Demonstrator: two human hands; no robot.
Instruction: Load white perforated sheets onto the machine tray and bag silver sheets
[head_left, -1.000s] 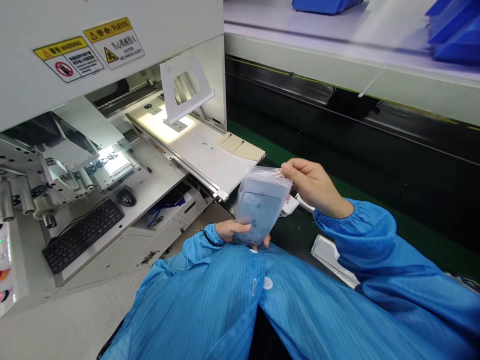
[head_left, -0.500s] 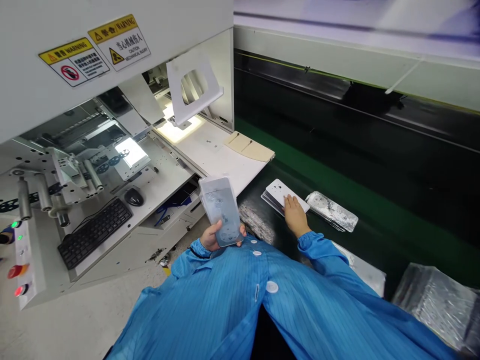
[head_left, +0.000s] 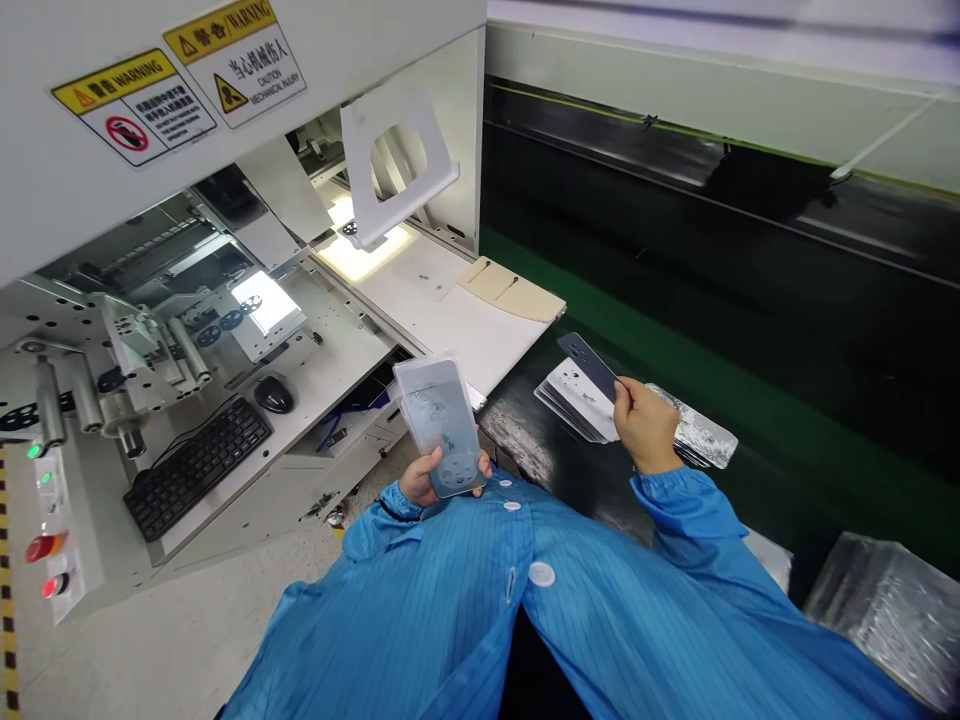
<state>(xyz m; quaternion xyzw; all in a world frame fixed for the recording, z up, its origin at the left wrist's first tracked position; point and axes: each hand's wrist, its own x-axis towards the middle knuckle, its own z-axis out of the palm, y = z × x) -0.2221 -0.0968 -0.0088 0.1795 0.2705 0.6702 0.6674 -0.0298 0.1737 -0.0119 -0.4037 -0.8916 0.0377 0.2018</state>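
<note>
My left hand (head_left: 426,478) grips a stack of translucent phone-sized sheets (head_left: 442,420) with rounded corners and small holes, close in front of my body. In my right hand (head_left: 646,425), thumb and fingers pinch one end of a dark phone-shaped panel (head_left: 591,366), which is raised and tilted. Below it, on the dark belt, a fanned stack of white phone-shaped panels (head_left: 568,398) lies with small holes showing. Partly behind my right hand rests another stack of panels (head_left: 709,437) with a silvery, patterned face.
To the left stands a machine with a keyboard (head_left: 196,465), a mouse (head_left: 273,394) and red buttons (head_left: 46,546). A white platform (head_left: 420,295) carries a beige board (head_left: 512,290). Plastic-wrapped stacks (head_left: 889,610) sit at lower right, on the dark green-black belt (head_left: 750,330).
My right hand has lifted a panel off the white stack, moving right and turning its dark face to view. My left hand keeps its stack in nearly the same place. The view has shifted slightly.
</note>
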